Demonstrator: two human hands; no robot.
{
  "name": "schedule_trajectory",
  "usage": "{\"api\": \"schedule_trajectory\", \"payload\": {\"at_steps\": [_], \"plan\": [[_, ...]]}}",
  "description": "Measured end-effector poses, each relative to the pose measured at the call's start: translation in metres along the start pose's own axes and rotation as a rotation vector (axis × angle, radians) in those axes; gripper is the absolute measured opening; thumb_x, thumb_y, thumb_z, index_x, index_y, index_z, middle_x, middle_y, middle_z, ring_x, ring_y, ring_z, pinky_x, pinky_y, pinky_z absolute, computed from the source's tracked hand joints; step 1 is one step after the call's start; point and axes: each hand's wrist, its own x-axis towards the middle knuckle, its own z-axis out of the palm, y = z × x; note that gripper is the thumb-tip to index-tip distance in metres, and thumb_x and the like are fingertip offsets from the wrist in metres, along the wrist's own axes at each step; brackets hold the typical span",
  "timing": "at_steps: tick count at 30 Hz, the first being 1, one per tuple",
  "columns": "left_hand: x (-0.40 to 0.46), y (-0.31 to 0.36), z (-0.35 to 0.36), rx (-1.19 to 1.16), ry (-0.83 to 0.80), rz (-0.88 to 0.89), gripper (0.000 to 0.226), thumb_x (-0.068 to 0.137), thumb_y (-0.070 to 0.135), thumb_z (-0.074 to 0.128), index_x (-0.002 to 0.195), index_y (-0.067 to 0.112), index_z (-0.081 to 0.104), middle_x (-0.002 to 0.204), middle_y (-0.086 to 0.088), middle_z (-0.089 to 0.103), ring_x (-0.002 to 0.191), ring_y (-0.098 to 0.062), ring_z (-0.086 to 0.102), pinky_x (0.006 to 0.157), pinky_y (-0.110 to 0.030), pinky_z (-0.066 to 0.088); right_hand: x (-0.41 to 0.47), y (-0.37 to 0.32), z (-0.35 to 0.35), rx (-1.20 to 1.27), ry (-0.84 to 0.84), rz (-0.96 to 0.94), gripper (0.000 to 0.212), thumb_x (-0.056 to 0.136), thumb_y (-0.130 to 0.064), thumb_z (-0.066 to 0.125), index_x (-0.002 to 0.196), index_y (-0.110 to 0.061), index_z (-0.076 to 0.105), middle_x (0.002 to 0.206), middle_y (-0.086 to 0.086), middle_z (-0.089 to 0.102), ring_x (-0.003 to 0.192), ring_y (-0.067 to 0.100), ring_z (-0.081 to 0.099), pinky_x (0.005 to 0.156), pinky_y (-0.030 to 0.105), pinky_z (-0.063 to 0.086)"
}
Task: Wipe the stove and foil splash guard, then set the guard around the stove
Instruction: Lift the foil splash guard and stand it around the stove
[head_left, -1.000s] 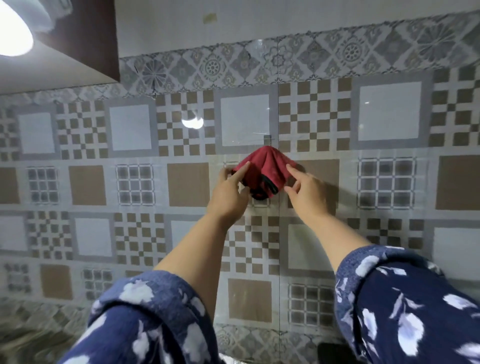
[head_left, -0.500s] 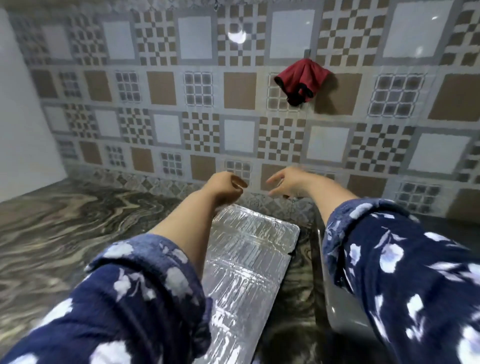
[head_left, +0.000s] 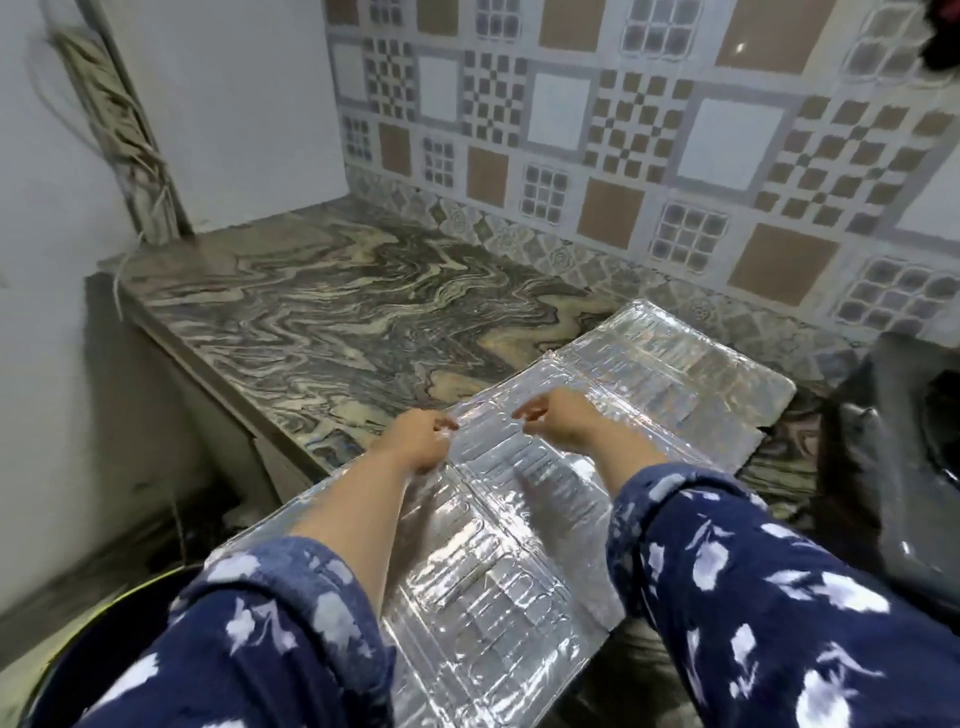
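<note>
Since a second ago both hands have come down from the red cloth on the tiled wall to the foil splash guard (head_left: 524, 519), and the view has swung left and down, so that only a dark red scrap of that cloth (head_left: 943, 36) shows at the top right corner. From the head camera, the guard lies flat in folded panels on the marbled surface (head_left: 322, 312), running from near the tiled wall (head_left: 623, 130) back toward the person, with its near end reaching past the front edge of the surface. The left hand (head_left: 418, 441) sits at the guard's left edge about halfway along, fingers curled in and pinched together at the rim of the foil; whether the grip has actually closed on the foil I cannot tell, since the frame is blurred there. The right hand (head_left: 558, 418) hovers just over the middle panel with fingers loosely bent and pointing left, its grip open and holding nothing. Both forearms come out of dark blue sleeves with white flowers. The stove (head_left: 893, 467), dark and glossy, shows only in part at the right edge, just beside the guard. A strip of cabling (head_left: 119, 119) runs down the plain white wall at the left, ending at the back corner of the surface.
</note>
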Motion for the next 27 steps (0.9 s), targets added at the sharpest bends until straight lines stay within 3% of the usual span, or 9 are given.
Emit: {"api": "schedule_trajectory", "payload": {"at_steps": [5, 8, 10, 16, 19, 22, 24, 26, 27], "plan": [[-0.011, -0.056, 0.014, 0.026, 0.122, -0.083, 0.034, 0.092, 0.033, 0.053, 0.125, 0.036, 0.056, 0.131, 0.000, 0.054, 0.126, -0.027, 0.045, 0.104, -0.048, 0.038, 0.049, -0.023, 0.053, -0.232, 0.003, -0.150, 0.032, 0.092, -0.022, 0.056, 0.123, -0.023, 0.063, 0.129, 0.008, 0.061, 0.120, 0.027, 0.056, 0.098, 0.035, 0.045], [-0.013, -0.070, 0.015, 0.077, 0.149, -0.143, 0.043, 0.092, 0.041, 0.052, 0.134, 0.037, 0.047, 0.136, 0.004, 0.048, 0.128, -0.025, 0.039, 0.104, -0.046, 0.035, 0.072, -0.039, 0.071, -0.328, -0.018, -0.242, 0.036, 0.096, -0.018, 0.047, 0.131, -0.024, 0.055, 0.145, 0.003, 0.046, 0.136, 0.025, 0.038, 0.112, 0.051, 0.027], [-0.013, -0.072, 0.016, 0.089, 0.175, -0.154, 0.047, 0.091, 0.042, 0.054, 0.136, 0.038, 0.045, 0.139, 0.007, 0.045, 0.130, -0.022, 0.036, 0.106, -0.046, 0.032, 0.088, -0.044, 0.077, -0.349, -0.073, -0.253, 0.039, 0.096, -0.014, 0.044, 0.132, -0.025, 0.054, 0.144, 0.002, 0.045, 0.138, 0.023, 0.034, 0.115, 0.057, 0.013], [-0.010, -0.070, 0.014, 0.088, 0.169, -0.179, 0.053, 0.089, 0.039, 0.059, 0.139, 0.040, 0.040, 0.142, 0.007, 0.043, 0.132, -0.022, 0.031, 0.107, -0.049, 0.026, 0.101, -0.055, 0.076, -0.308, 0.089, -0.253, 0.016, 0.094, -0.023, 0.055, 0.099, -0.028, 0.069, 0.120, -0.006, 0.061, 0.120, 0.020, 0.051, 0.115, 0.058, 0.000], [-0.009, -0.073, 0.012, 0.007, 0.187, -0.177, 0.050, 0.090, 0.040, 0.057, 0.138, 0.043, 0.042, 0.137, 0.003, 0.047, 0.129, -0.023, 0.037, 0.106, -0.050, 0.031, 0.100, -0.059, 0.069, -0.298, 0.100, -0.260, 0.012, 0.092, -0.025, 0.058, 0.093, -0.027, 0.069, 0.112, -0.006, 0.062, 0.115, 0.022, 0.053, 0.114, 0.059, 0.005], [-0.011, -0.070, 0.001, -0.098, 0.241, -0.137, 0.047, 0.089, 0.035, 0.060, 0.134, 0.043, 0.046, 0.120, 0.008, 0.051, 0.105, -0.013, 0.052, 0.089, -0.035, 0.042, 0.096, -0.065, 0.053, -0.252, 0.100, -0.296, 0.011, 0.089, -0.028, 0.062, 0.095, -0.024, 0.071, 0.103, -0.003, 0.064, 0.109, 0.022, 0.056, 0.110, 0.049, 0.026], [-0.011, -0.065, -0.014, -0.178, 0.265, -0.109, 0.044, 0.089, 0.029, 0.062, 0.130, 0.040, 0.052, 0.103, 0.018, 0.049, 0.085, 0.000, 0.050, 0.073, -0.020, 0.040, 0.093, -0.070, 0.041, -0.208, 0.121, -0.347, 0.012, 0.087, -0.025, 0.066, 0.095, -0.020, 0.072, 0.098, 0.000, 0.067, 0.100, 0.023, 0.061, 0.091, 0.037, 0.043], [-0.011, -0.059, -0.038, -0.193, 0.292, -0.104, 0.041, 0.088, 0.026, 0.063, 0.126, 0.041, 0.056, 0.089, 0.022, 0.052, 0.071, 0.004, 0.047, 0.061, -0.016, 0.036, 0.089, -0.080, 0.027, -0.160, 0.155, -0.378, 0.012, 0.086, -0.022, 0.067, 0.095, -0.017, 0.073, 0.096, 0.003, 0.068, 0.090, 0.021, 0.060, 0.077, 0.031, 0.044], [-0.011, -0.056, -0.052, -0.167, 0.297, -0.098, 0.040, 0.088, 0.027, 0.064, 0.125, 0.041, 0.057, 0.090, 0.020, 0.056, 0.070, 0.002, 0.047, 0.061, -0.018, 0.036, 0.086, -0.086, 0.020, -0.127, 0.170, -0.388, 0.012, 0.086, -0.020, 0.067, 0.096, -0.016, 0.073, 0.091, 0.003, 0.066, 0.085, 0.019, 0.057, 0.073, 0.028, 0.042]]}}
